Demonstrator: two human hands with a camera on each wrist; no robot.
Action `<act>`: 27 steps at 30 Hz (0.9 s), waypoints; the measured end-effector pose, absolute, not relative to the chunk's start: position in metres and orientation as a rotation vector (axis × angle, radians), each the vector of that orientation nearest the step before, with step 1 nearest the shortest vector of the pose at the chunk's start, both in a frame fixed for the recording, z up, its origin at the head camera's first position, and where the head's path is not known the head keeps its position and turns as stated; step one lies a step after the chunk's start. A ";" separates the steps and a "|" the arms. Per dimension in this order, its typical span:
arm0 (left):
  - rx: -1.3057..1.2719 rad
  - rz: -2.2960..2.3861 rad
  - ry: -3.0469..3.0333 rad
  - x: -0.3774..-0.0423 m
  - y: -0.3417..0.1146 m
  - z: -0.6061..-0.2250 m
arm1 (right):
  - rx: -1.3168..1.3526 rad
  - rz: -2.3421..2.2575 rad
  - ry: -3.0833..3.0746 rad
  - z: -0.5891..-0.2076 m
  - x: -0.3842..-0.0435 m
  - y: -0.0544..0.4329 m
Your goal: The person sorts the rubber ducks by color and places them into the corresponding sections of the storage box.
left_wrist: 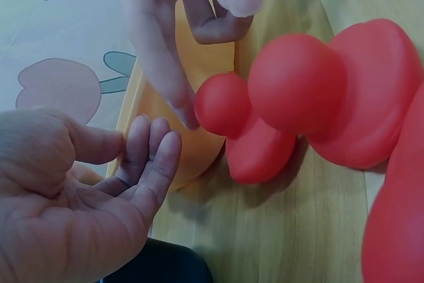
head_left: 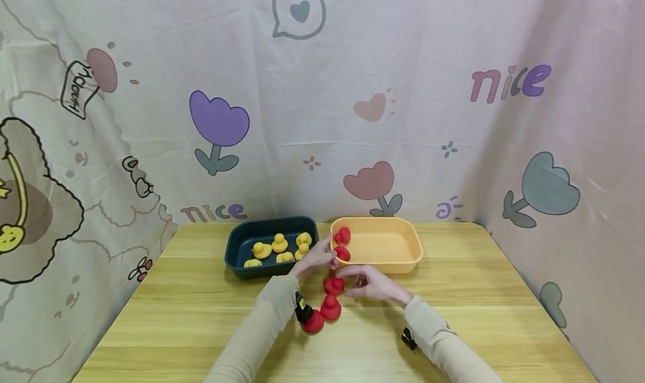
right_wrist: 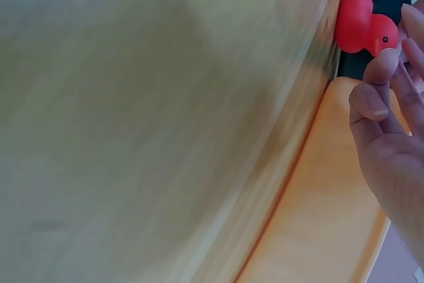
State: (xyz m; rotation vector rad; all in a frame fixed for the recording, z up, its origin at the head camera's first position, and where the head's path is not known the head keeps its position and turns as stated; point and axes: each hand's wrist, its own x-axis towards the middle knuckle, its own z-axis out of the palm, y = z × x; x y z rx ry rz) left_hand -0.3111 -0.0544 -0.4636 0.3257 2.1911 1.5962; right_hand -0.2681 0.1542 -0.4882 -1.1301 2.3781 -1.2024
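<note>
My left hand is at the left end of the yellow bin, thumb and loosely bent fingers near its rim. In the left wrist view nothing shows between its fingers. Two red rubber ducks lie inside that end of the bin. My right hand reaches in from the right, its index fingertip right at the head of a red rubber duck on the table, the other fingers bent. Another red duck sits closer to me, and a third duck is partly hidden by the left wrist's camera.
A dark blue bin with several yellow rubber ducks stands just left of the yellow bin. Both bins are toward the back of the wooden table. A printed cloth hangs behind it.
</note>
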 end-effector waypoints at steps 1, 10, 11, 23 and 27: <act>0.329 1.595 2.192 -0.311 -0.054 -0.463 | -1.130 -1.192 2.378 -0.488 -0.268 0.154; 0.362 1.611 2.186 -0.310 -0.055 -0.463 | -1.141 -1.174 2.382 -0.489 -0.268 0.153; 0.362 1.612 2.184 -0.309 -0.055 -0.463 | -1.153 -1.176 2.378 -0.490 -0.268 0.153; 0.344 1.603 2.200 -0.310 -0.054 -0.464 | -1.159 -1.140 2.440 -0.494 -0.269 0.147; 0.356 1.615 2.189 -0.311 -0.055 -0.464 | -1.140 -1.106 2.460 -0.492 -0.268 0.146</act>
